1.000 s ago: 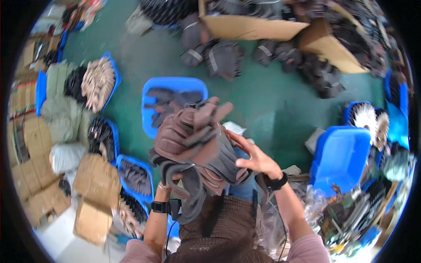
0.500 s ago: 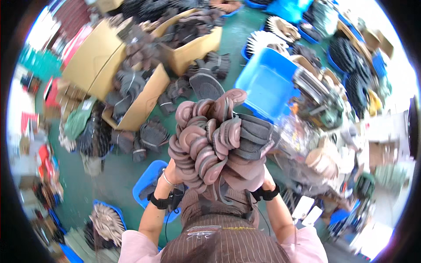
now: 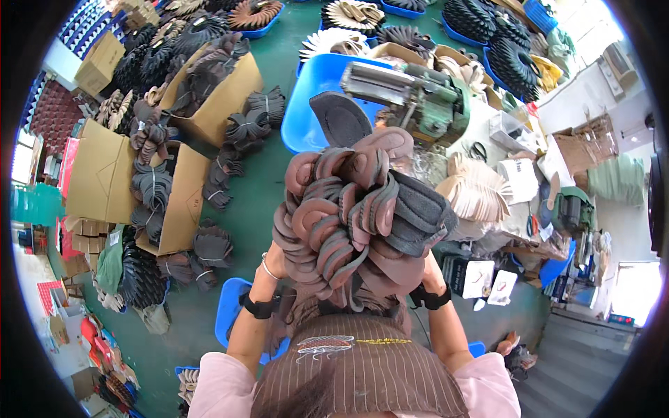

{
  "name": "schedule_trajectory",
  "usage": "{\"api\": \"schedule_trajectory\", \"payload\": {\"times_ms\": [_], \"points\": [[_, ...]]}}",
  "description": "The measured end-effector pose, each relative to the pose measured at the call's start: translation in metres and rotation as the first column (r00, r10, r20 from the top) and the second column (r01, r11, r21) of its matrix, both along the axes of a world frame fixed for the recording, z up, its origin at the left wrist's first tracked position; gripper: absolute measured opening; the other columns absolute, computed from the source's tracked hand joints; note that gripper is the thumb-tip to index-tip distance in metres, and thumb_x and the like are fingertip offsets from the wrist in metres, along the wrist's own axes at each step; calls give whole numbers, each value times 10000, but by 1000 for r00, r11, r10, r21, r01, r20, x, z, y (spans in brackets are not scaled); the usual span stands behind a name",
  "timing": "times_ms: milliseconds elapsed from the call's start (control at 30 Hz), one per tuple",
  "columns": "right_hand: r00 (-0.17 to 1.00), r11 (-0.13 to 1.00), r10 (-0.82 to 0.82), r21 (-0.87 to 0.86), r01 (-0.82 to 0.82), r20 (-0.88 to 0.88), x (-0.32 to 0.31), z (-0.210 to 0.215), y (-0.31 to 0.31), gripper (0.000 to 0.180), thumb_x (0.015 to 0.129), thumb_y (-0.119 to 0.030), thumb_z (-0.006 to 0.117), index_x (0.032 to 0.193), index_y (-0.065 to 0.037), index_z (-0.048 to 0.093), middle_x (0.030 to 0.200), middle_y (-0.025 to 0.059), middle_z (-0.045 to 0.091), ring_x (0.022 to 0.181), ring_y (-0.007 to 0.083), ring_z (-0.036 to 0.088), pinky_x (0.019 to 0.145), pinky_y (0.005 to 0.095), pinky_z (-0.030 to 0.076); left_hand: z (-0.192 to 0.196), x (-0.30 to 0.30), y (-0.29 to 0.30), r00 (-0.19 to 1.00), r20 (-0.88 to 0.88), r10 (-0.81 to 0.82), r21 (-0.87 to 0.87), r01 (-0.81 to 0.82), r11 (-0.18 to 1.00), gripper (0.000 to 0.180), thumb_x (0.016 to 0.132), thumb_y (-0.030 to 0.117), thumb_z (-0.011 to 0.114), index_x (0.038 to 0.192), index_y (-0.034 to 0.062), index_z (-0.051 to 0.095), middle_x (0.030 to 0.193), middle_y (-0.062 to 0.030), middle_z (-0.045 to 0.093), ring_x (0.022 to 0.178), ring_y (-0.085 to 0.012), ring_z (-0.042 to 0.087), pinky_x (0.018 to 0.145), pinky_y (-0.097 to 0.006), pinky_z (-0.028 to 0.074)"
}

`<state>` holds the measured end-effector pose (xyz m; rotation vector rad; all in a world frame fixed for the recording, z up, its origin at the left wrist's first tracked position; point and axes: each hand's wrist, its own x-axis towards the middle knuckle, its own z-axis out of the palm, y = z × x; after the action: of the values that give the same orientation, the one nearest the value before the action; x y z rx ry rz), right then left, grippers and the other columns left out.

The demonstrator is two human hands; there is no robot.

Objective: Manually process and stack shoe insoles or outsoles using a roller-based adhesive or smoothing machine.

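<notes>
A thick bundle of insoles [image 3: 327, 233] is held up in front of the person's body, just above the striped apron [image 3: 362, 369]. The pieces are packed in curling, overlapping layers — dusty brown faces over dark grey edges — and fan out like petals; on the right of the bundle a charcoal group lies flatter, and one dark, rounded sole [image 3: 341, 120] juts up at the top.

The left hand [image 3: 276, 261] and the right hand [image 3: 433, 274] grip the bundle from either side. Their fingers run behind the layers, so how far they curl cannot be told.

The soles look matt and soft, foam-like (the charcoal ones seem grainier). Beyond them are a smooth blue plastic tub [image 3: 301, 115], a green metal machine [image 3: 449, 111], a pleated cream stack [image 3: 474, 184] and stiff tan cardboard boxes [image 3: 184, 202] — all above a green floor [image 3: 261, 209].
</notes>
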<state>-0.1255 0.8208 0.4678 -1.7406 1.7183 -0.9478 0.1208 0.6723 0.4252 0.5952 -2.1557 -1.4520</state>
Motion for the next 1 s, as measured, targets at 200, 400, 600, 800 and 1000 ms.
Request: {"api": "schedule_trajectory", "payload": {"times_ms": [200, 400, 600, 800, 1000], "points": [[997, 1000, -21, -6, 21, -68, -51, 7, 31, 460, 730, -148, 711, 1149, -21, 569, 1098, 143, 624, 1017, 257, 605, 902, 349, 467, -2, -61, 25, 994, 99, -42, -166, 58, 984, 666, 769, 324, 724, 1343, 94, 475, 1384, -131, 460, 1274, -330, 420, 1078, -421, 327], [994, 999, 17, -38, -22, -109, -70, 10, 27, 406, 713, -145, 721, 1089, -26, 624, 1041, 132, 656, 961, 245, 637, 867, 345, 491, 10, -80, 36, 991, 132, 10, -119, 5, 993, 719, 752, 348, 739, 1358, 86, 453, 1395, -141, 446, 1300, -341, 397, 1090, -432, 310], [989, 991, 60, -114, -76, -135, -43, 15, -16, 355, 695, -142, 730, 1028, -30, 680, 983, 121, 687, 906, 233, 669, 833, 341, 515, -13, -53, 21, 986, 99, 138, -154, -121, 981, 1034, 610, 303, 879, 1407, -11, 298, 1386, -181, 440, 1299, -281, 418, 1100, -403, 304], [948, 979, -78, 203, 14, 307, -4, -50, -29, 184, 817, -80, 654, 993, -53, 701, 1059, 109, 680, 968, 249, 646, 846, 346, 501, 3, -19, -5, 948, 13, 319, 274, -310, 910, 1066, 576, 144, 892, 1400, -39, 240, 1315, -165, 472, 1245, -257, 460, 1077, -367, 346], [392, 885, -460, 448, 127, 797, 76, -91, -61, 272, 909, -155, 633, 1144, -19, 611, 1117, 63, 642, 936, 179, 621, 847, 326, 501, 7, 79, -40, 941, 124, 315, 219, -336, 916, 970, 629, 313, 874, 1420, 32, 389, 1233, -92, 485, 1153, -208, 466, 999, -333, 365]]}}
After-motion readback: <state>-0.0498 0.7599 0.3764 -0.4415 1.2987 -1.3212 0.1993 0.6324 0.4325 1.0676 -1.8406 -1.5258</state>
